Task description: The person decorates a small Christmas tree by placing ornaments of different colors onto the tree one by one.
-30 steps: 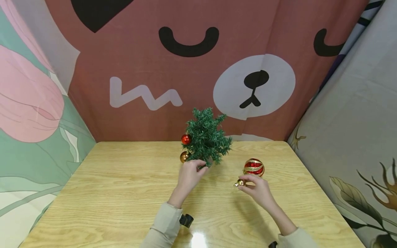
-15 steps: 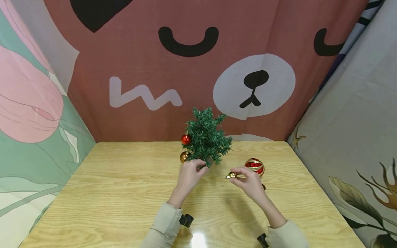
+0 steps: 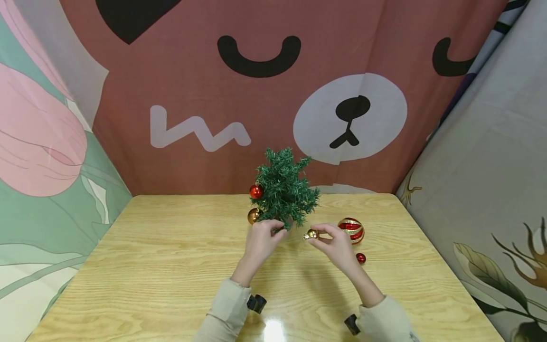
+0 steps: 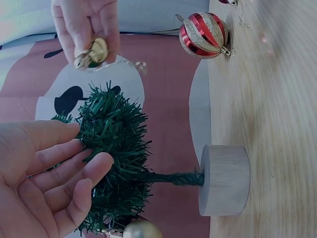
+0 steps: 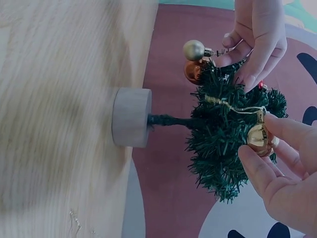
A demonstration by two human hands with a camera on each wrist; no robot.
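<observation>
The gold bauble (image 3: 313, 233) is being brought leftward, nearer the tree (image 3: 284, 185), pinched by the right hand (image 3: 338, 244); between the hands it is being held, cap (image 3: 306, 236) aimed toward the left hand (image 3: 262, 241), by which the tree is being pinched low down.

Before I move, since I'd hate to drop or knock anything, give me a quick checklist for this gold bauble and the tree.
1. Gold bauble held: ok, the right hand pinches it.
2. Loop hooked on the tree: not ok, in the left wrist view it dangles apart from the greenery.
3. Tree standing firmly: ok by its look, the round base sits flat on the table.
4. Left hand gripping a branch: cannot tell, it is at the greenery but the contact is partly hidden.
5. Red bauble and bronze bauble in place: ok, both hang on the tree.
</observation>
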